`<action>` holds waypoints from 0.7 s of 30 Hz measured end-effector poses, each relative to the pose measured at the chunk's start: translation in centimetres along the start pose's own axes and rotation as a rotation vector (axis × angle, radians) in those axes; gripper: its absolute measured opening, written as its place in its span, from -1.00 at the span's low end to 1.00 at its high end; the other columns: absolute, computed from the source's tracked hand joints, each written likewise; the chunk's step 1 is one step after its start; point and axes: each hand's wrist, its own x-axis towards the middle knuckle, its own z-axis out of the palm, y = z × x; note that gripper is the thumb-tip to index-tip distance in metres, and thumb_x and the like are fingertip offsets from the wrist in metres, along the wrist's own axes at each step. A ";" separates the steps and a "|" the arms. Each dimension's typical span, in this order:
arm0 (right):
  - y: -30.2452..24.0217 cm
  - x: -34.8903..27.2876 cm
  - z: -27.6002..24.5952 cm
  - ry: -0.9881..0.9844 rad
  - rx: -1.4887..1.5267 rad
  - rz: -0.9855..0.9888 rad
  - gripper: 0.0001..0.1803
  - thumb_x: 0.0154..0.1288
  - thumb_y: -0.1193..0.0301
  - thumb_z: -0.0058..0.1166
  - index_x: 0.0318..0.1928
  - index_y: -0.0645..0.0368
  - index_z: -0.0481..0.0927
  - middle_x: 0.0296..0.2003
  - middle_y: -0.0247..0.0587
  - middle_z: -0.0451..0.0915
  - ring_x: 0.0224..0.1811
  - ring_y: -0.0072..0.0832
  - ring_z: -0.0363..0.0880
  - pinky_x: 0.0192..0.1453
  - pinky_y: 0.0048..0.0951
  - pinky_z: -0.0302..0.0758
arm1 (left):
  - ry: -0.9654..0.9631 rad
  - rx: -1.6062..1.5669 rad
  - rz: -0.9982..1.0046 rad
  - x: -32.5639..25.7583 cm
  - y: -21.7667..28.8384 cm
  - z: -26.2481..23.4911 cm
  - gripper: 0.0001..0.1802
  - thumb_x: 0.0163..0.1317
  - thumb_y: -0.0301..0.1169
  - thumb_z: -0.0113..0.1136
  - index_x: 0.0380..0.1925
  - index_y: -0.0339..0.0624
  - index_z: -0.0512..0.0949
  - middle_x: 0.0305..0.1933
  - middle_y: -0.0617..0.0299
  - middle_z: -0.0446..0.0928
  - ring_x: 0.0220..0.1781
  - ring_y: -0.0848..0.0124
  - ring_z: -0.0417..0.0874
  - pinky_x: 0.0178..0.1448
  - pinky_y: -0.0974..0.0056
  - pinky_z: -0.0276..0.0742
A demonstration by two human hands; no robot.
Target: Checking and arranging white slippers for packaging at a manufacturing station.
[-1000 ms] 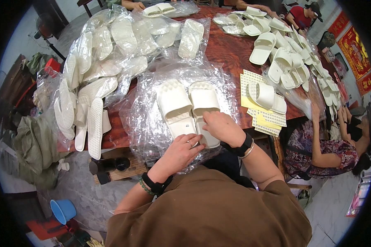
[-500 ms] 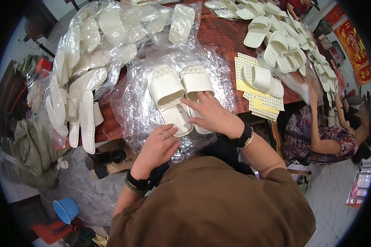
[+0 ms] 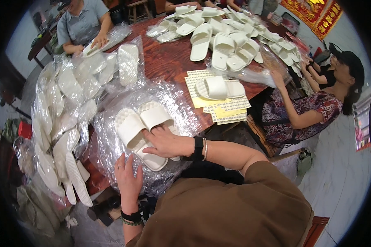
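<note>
Slippers (image 3: 142,129), a cream-white pair, lie side by side on a sheet of clear plastic wrap (image 3: 111,144) at the near edge of the table (image 3: 169,61), toes pointing away from the person. The right hand (image 3: 165,142) rests flat on the heel end of the pair, fingers spread and pressing down, clasping nothing. The left hand (image 3: 128,181) lies palm down on the plastic at the very edge, fingers loose, also grasping nothing, its wrist bent up from the forearm below. To do this well, I judge the pair should stay squared together under the right palm while the left keeps the film taut and flat. Along the left edge a heap of bagged slippers (image 3: 62,123) spills over the side. Further in, one slipper (image 3: 218,87) sits on a stack of yellow label sheets (image 3: 222,109). Toward the far edge, loose slippers (image 3: 222,41) are piled, with other people seated around.
</note>
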 end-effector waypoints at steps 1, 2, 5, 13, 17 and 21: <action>-0.1 -0.1 -0.6 0.025 0.069 -0.032 -0.17 0.42 -0.06 0.02 0.33 0.48 0.25 -0.03 0.34 0.50 0.14 0.20 0.42 0.27 0.16 0.25 | -0.026 0.048 -0.036 0.0 -0.2 0.3 -0.51 0.16 -0.42 0.31 0.11 -0.34 0.54 0.29 -0.24 0.43 0.33 -0.15 0.40 0.41 -0.09 0.31; 0.0 -0.6 -1.3 0.048 0.081 -0.061 -0.21 0.46 -0.03 -0.01 0.32 0.49 0.24 -0.04 0.35 0.50 0.12 0.20 0.43 0.26 0.07 0.27 | -0.067 0.046 -0.045 -0.1 -0.4 0.5 -0.45 0.15 -0.42 0.30 0.17 -0.35 0.49 0.30 -0.25 0.42 0.36 -0.15 0.37 0.44 -0.09 0.27; 0.0 -2.7 -7.2 -0.011 0.269 -0.061 -0.28 0.47 0.00 -0.02 0.23 0.49 0.30 -0.16 0.35 0.52 0.01 0.21 0.47 0.16 0.07 0.33 | -0.126 0.049 -0.022 0.6 -0.3 0.8 -0.45 0.14 -0.41 0.31 0.16 -0.35 0.50 0.31 -0.24 0.41 0.37 -0.15 0.36 0.44 -0.08 0.27; 9.9 -1.8 -22.3 0.296 0.128 0.203 -0.58 0.56 0.11 -0.10 -0.08 0.28 0.49 -0.21 0.16 0.62 -0.13 -0.11 0.63 -0.01 -0.13 0.54 | -0.069 0.058 -0.039 0.2 -0.7 0.8 -0.45 0.14 -0.36 0.34 0.15 -0.30 0.53 0.32 -0.22 0.41 0.36 -0.18 0.36 0.42 -0.12 0.27; 25.0 -0.6 -32.3 0.399 -0.412 -0.013 -0.53 0.61 0.16 -0.25 0.27 0.16 0.51 0.12 0.07 0.57 0.16 -0.10 0.57 0.26 -0.21 0.48 | -0.048 0.024 -0.004 0.4 -0.3 1.1 -0.45 0.15 -0.36 0.34 0.16 -0.28 0.53 0.33 -0.20 0.41 0.36 -0.17 0.36 0.40 -0.12 0.29; 28.5 1.9 -38.5 0.564 -0.288 0.451 -0.32 0.42 -0.05 -0.02 0.35 0.13 0.45 0.23 0.19 0.53 0.22 -0.01 0.55 0.32 -0.19 0.44 | -0.019 0.017 -0.022 -0.1 -0.5 0.9 -0.47 0.12 -0.34 0.37 0.12 -0.22 0.56 0.31 -0.12 0.44 0.34 -0.13 0.39 0.37 -0.09 0.33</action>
